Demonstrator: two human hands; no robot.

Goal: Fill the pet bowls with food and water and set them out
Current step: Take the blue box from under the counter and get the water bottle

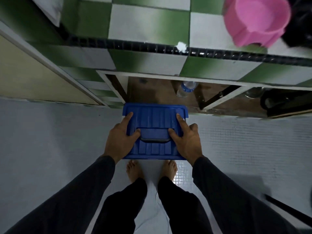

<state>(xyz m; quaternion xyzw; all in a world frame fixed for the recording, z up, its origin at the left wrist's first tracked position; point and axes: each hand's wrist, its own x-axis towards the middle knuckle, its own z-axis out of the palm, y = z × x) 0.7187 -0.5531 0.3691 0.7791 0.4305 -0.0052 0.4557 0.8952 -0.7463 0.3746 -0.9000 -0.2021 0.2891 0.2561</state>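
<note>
Both hands on a blue ribbed plastic storage box lid, held out in front at waist height over the floor. Left hand grips the lid's 9 o'clock edge: index finger straight along the top, thumb pressed on top beside the recessed dark handle, other fingers hidden under the edge. Right hand mirrors this on the 3 o'clock edge, index extended forward, thumb at the handle recess, another finger curled over the side. Both arms in dark long sleeves, stretched forward. Box body below the lid is not visible.

Pink plastic pet bowl sits on the green-and-white checker-tiled bench at 1 o'clock, well apart from the hands; contents cannot be told. Something black just beside it at the frame edge, blurred.

Under the bench, an open cabinet bay with a brown floor; clear plastic water bottle with a blue label standing inside at 12 o'clock, directly beyond the lid's far edge. Dark items in the next bay at 2 o'clock, unclear. Bare feet on pale tiled floor under the box.
</note>
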